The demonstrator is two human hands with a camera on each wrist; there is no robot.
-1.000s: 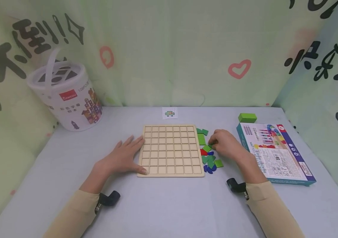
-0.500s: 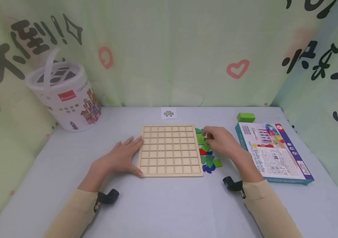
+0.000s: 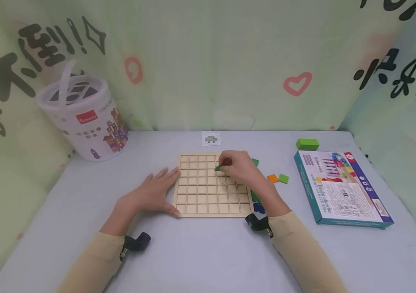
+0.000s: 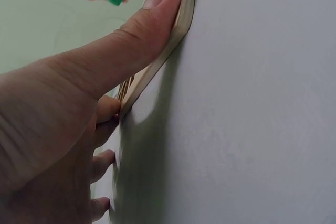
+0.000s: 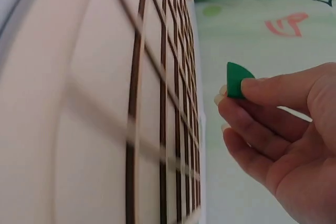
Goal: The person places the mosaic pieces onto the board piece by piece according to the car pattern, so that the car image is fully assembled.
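A light wooden grid board (image 3: 197,199) lies on the table. My left hand (image 3: 154,193) rests along its left edge with fingers spread and straight; in the left wrist view the thumb (image 4: 142,38) lies over the board's rim. Above the upper part of the grid, my right hand (image 3: 241,167) pinches a small green quarter-circle tile (image 5: 236,81) between thumb and fingers. The right wrist view shows the tile apart from the board. Beside the board's right edge lie blue tiles (image 3: 259,208) and other green ones, partly hidden by my right arm.
An orange tile (image 3: 272,178) and a green square tile (image 3: 283,178) lie right of my forearm. Farther right is a flat printed box (image 3: 343,191), with a green block (image 3: 307,144) behind it. A small picture card (image 3: 211,138) lies behind the board; a white bucket (image 3: 87,122) stands back left.
My right hand has picked up the green tile from the pile and moved left over the board. The orange tile has come into view. My left hand stays at the board's edge.
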